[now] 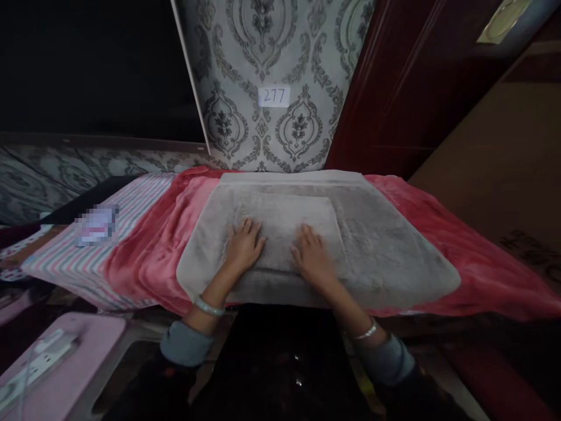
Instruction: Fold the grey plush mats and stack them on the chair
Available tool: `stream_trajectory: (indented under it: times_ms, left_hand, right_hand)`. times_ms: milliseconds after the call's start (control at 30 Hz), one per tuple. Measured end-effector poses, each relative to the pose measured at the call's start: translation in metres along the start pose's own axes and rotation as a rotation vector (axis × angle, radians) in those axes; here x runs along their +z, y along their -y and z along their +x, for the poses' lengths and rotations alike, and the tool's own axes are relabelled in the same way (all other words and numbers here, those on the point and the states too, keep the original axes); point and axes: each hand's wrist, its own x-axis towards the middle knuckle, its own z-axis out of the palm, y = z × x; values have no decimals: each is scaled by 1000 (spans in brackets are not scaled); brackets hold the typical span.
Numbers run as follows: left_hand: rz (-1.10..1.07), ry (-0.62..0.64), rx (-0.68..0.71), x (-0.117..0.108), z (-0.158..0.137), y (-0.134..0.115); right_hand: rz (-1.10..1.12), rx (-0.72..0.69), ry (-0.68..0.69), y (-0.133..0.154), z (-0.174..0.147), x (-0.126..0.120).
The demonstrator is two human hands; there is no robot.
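The left hand and right hand, with fingers slightly spread and gripping nothing, lie palm-down on the small grey plush piece, placed toward the left edge of the larger grey mat.

Two hands, two bracelets, two grey cloths, one red blanket, one striped cloth, one screen.

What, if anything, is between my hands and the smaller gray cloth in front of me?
Nothing visible. Your left hand lies spread at the left part of the smaller gray cloth; your right hand, blurred, is over its right part. The larger gray cloth is underneath, not in the way.
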Motion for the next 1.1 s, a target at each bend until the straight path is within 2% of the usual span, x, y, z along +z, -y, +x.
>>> stream_trajectory:
  times_ms: [100,200,400,533,667,767,833,967,1100]
  left_hand:
    - [48,12,15,4,-14,-6]
    - [92,59,5,9,-20,-7]
    - [104,79,2,10,-19,-5]
    - [87,77,-5,13,-20,-4]
    - [22,112,-3,9,-19,0]
    - [-36,117,-17,-4,-4,6]
    - [-57,76,-32,-16,18,10]
    - [-38,81,-102,-30,77,12]
    - [4,111,-160,-11,112,11]
  right_hand:
    - [-2,-116,97,31,8,14]
    - [-36,-138,112,29,3,28]
    - [-129,42,48,-31,-27,37]
    - [-170,115,3,-72,-48,37]
    - [-173,186,17,-101,-50,28]
    - [-163,188,-25,-104,-25,12]
    - [-142,142,-50,-92,3,0]
    - [-61,13,37,-38,76,-16]
    - [-2,-33,130,12,138,-10]
